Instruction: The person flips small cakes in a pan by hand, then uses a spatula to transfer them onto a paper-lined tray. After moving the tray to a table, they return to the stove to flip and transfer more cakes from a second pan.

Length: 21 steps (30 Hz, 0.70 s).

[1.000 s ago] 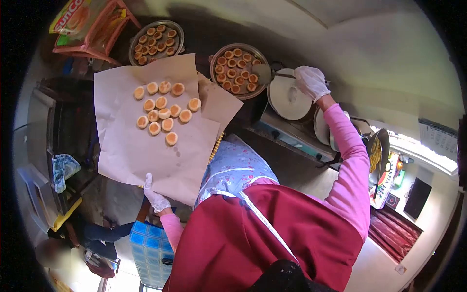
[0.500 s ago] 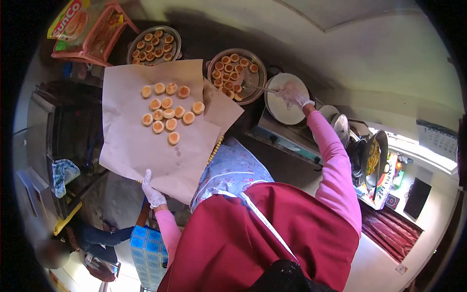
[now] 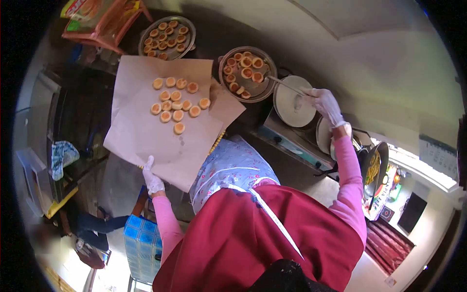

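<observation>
My left hand [image 3: 153, 177], in a clear plastic glove, grips the near edge of a tray covered with brown paper [image 3: 141, 136]. Several round, flat buns [image 3: 176, 105] lie browned side up on the paper. In my gloved right hand [image 3: 325, 103] is the handle of a long metal spatula [image 3: 288, 86], which reaches left over a round pan [image 3: 269, 92]. A few browned buns [image 3: 246, 73] at its far end look raised above the others in that pan; the blade is hidden beneath them.
Another round pan of buns [image 3: 190, 28] stands at the back left, beside a pink plastic rack [image 3: 97, 36]. A white round lid [image 3: 293, 109] lies on the stove [image 3: 282, 140]. At right is a wok with food [image 3: 373, 170]. Another person [image 3: 95, 228] is at lower left.
My right hand has moved right and toward me with the spatula. Several buns in the pan have shifted into a raised cluster at its end. My left hand still holds the tray.
</observation>
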{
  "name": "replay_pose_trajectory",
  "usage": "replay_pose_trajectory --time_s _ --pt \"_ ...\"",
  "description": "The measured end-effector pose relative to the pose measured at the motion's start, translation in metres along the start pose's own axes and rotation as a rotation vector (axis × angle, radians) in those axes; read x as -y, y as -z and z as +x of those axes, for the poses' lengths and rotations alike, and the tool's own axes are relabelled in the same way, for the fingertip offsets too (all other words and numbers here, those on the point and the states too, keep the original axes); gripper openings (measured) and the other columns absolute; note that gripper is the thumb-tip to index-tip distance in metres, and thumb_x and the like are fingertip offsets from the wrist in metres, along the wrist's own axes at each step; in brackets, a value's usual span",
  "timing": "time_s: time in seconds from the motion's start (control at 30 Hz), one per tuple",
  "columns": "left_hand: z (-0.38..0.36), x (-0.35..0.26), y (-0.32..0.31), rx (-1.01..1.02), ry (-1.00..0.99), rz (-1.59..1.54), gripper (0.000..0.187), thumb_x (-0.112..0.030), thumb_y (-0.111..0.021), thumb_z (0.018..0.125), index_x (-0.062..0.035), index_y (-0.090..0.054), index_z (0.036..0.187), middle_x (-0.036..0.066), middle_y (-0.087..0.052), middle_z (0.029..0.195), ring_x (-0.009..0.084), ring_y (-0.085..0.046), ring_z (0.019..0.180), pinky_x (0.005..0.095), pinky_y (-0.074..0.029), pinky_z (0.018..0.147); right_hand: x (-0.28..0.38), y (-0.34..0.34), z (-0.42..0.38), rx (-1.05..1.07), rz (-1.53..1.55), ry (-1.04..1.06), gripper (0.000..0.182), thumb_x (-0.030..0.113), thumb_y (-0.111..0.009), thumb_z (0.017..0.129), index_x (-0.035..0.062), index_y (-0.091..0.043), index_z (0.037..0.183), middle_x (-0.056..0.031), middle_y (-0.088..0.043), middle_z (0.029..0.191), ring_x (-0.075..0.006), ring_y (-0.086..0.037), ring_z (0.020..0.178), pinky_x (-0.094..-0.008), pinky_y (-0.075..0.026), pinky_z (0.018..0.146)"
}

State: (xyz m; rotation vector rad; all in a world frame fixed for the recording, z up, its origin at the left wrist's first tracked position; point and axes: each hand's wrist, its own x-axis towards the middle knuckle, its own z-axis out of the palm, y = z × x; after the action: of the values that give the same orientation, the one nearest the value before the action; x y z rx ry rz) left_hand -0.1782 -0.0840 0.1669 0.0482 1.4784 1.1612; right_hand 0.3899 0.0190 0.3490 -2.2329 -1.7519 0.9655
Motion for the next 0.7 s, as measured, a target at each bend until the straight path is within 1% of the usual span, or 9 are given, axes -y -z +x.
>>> replay_pose_trajectory --time_s 0.17,0.2,0.27,0.33,0.37,0.4,0.57,0.6,0.7 --pt "0.027 0.021 0.017 0.09 0.016 -0.058 0.042 -0.021 -0.068 0.081 -0.0006 -0.057 0.115 0.012 -0.064 0.107 0.0264 -0.064 0.095 0.0393 -0.052 0.086 0.057 -0.003 -0.017 -0.036 -0.148 0.235 0.027 0.019 -0.06 0.085 0.0162 -0.071 0.109 -0.0131 -0.07 0.083 -0.0239 -0.067 0.07 -0.0342 -0.05 0.068" --pt "0.028 0.021 0.016 0.097 0.034 -0.07 0.041 -0.021 -0.068 0.081 -0.0005 -0.057 0.115 0.012 -0.064 0.107 0.0264 -0.064 0.095 0.0393 -0.053 0.086 0.071 -0.011 -0.019 0.01 -0.162 0.214 0.031 0.021 -0.059 0.087 0.0204 -0.067 0.117 -0.0128 -0.068 0.079 -0.0256 -0.066 0.065 -0.0357 -0.05 0.062" --pt "0.026 0.02 0.014 0.113 0.069 -0.09 0.041 -0.021 -0.068 0.081 -0.0005 -0.058 0.115 0.012 -0.064 0.107 0.0263 -0.065 0.094 0.0393 -0.053 0.085 0.117 -0.025 -0.028 0.13 -0.209 0.13 0.03 0.023 -0.058 0.089 0.0234 -0.066 0.118 -0.0135 -0.067 0.078 -0.0292 -0.065 0.064 -0.0384 -0.05 0.061" --pt "0.026 0.021 0.008 0.117 0.072 -0.099 0.036 -0.018 -0.069 0.08 -0.0011 -0.06 0.11 0.011 -0.064 0.104 0.0261 -0.065 0.091 0.0392 -0.054 0.083 0.127 -0.054 -0.023 0.091 -0.362 0.488 0.032 0.022 -0.058 0.088 0.0263 -0.065 0.119 -0.0136 -0.066 0.076 -0.0311 -0.064 0.064 -0.0397 -0.05 0.06" --pt "0.024 0.025 0.004 0.121 0.078 -0.099 0.034 -0.017 -0.069 0.079 -0.0015 -0.06 0.108 0.011 -0.064 0.103 0.0259 -0.065 0.09 0.0391 -0.055 0.082 0.134 -0.063 -0.027 0.171 -0.514 0.457 0.037 0.017 -0.056 0.086 0.0225 -0.062 0.123 -0.0139 -0.066 0.08 -0.0298 -0.065 0.068 -0.0412 -0.05 0.06" --pt "0.025 0.025 0.003 0.122 0.098 -0.109 0.035 -0.017 -0.069 0.079 -0.0013 -0.06 0.109 0.011 -0.064 0.103 0.0263 -0.065 0.09 0.0394 -0.055 0.082 0.145 -0.074 -0.029 0.103 -0.525 0.573 0.041 0.012 -0.055 0.083 0.0165 -0.06 0.123 -0.0148 -0.063 0.079 -0.0294 -0.065 0.067 -0.0412 -0.049 0.056" --pt "0.001 0.024 -0.006 0.085 0.1 -0.128 0.038 -0.017 -0.068 0.081 -0.0002 -0.058 0.113 0.012 -0.064 0.104 0.0279 -0.066 0.09 0.0411 -0.055 0.081 0.151 -0.038 -0.04 -0.154 -0.697 0.444 0.032 0.013 -0.053 0.085 0.0147 -0.063 0.116 -0.0104 -0.06 0.068 -0.0296 -0.062 0.06 -0.0411 -0.047 0.05" --pt "-0.006 0.026 -0.001 0.069 0.099 -0.094 0.04 -0.019 -0.067 0.082 0.0008 -0.057 0.115 0.012 -0.064 0.106 0.0279 -0.065 0.092 0.041 -0.054 0.083 0.138 -0.02 -0.041 -0.211 -0.572 0.42 0.027 0.018 -0.053 0.089 0.0148 -0.064 0.114 -0.011 -0.064 0.071 -0.0306 -0.065 0.065 -0.0403 -0.05 0.054" --pt "-0.012 0.031 0.016 0.018 0.074 -0.032 0.044 -0.024 -0.064 0.085 0.0026 -0.055 0.119 0.013 -0.063 0.109 0.0279 -0.064 0.096 0.0408 -0.052 0.086 0.11 0.014 -0.027 -0.135 -0.598 0.195 0.024 0.023 -0.054 0.09 0.0139 -0.067 0.107 -0.0163 -0.067 0.081 -0.0356 -0.066 0.076 -0.0433 -0.051 0.065"
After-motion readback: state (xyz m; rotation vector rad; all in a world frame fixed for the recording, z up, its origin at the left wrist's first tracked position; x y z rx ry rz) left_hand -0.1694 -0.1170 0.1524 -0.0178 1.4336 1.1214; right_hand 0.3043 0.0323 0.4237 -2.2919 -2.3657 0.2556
